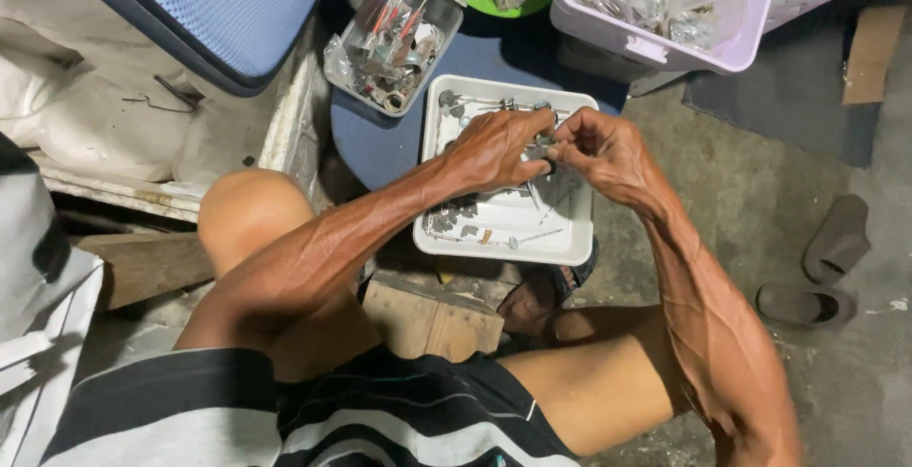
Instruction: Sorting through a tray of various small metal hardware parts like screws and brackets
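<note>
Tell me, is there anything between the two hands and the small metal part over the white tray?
Nothing visible. The left hand and right hand already pinch the small metal part together above the white tray.

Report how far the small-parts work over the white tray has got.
Done: cannot tell; no finished pile stands out. In hand: left hand and right hand pinch a small metal piece together above the white tray. Left: loose metal parts lie scattered in that tray.

Both hands (551,149) over white tray (518,239)
</note>
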